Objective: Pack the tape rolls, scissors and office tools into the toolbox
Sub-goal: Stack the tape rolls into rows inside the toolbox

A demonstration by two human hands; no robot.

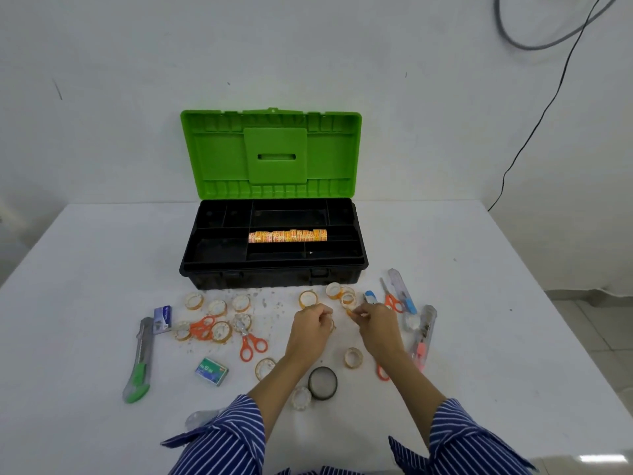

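Note:
The black toolbox (pixel 274 272) stands open with its green lid (pixel 270 152) up against the wall. A row of orange-and-white tape rolls (pixel 287 235) fills one middle tray compartment. In front of the box, my left hand (pixel 310 329) grips a small clear tape roll with curled fingers. My right hand (pixel 375 325) pinches another small tape roll (pixel 350 311) at its fingertips. Loose tape rolls (pixel 217 307) lie scattered on the table, some near the box front (pixel 337 291). Orange scissors (pixel 251 344) lie left of my hands, another pair (pixel 390 299) to the right.
A green utility knife (pixel 138 361) lies at the far left, a pink one (pixel 423 337) at the right. A staple box (pixel 211 371), a blue packet (pixel 162 318), a black-rimmed ring (pixel 322 383) and a blue stapler remover (pixel 370 298) sit on the white table (pixel 496 320).

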